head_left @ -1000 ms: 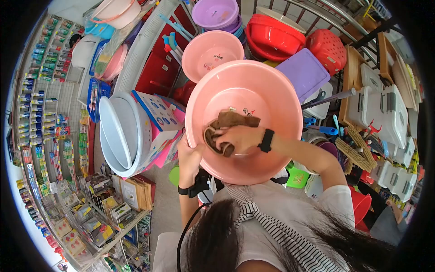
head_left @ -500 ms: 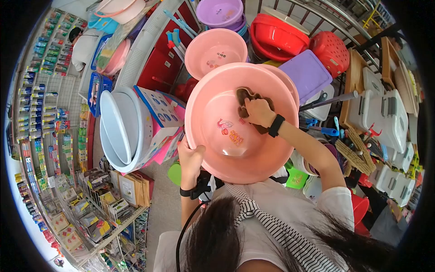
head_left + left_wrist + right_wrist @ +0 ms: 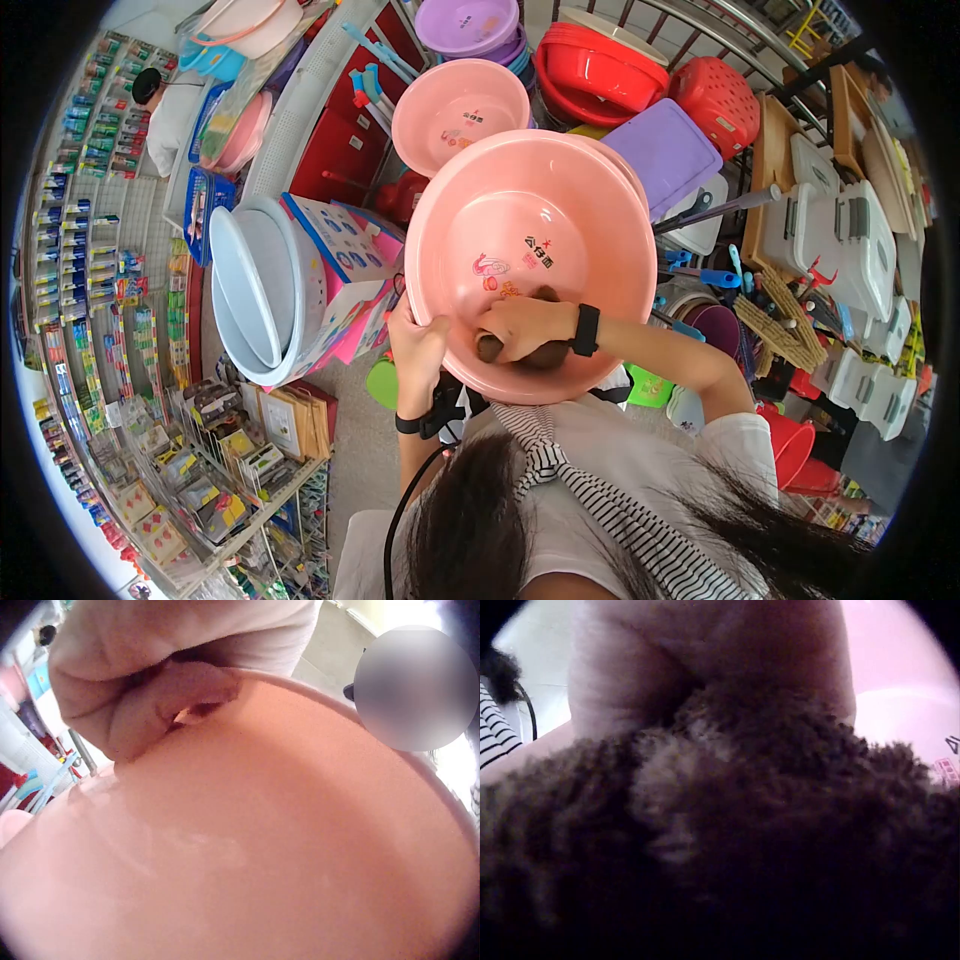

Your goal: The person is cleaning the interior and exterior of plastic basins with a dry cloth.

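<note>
A large pink plastic basin is tilted in front of the person's body, its inside facing up with printed characters on the bottom. My left hand grips its rim at the left, thumb over the inner side. In the left wrist view the fingers of the left hand curl around the edge of the basin. Bunched in my right hand is a brown fluffy cloth, pressed against the basin's near inner wall. The cloth's shaggy pile fills most of the right wrist view.
Beyond the basin stand another pink basin, purple basins, red basins and a purple lid. Pale blue tubs are at the left, by a shelf of small packaged goods. White storage boxes stand at the right.
My right hand has moved the cloth from the basin's left side to its upper right, then down to the near wall. The left hand keeps its hold on the rim.
</note>
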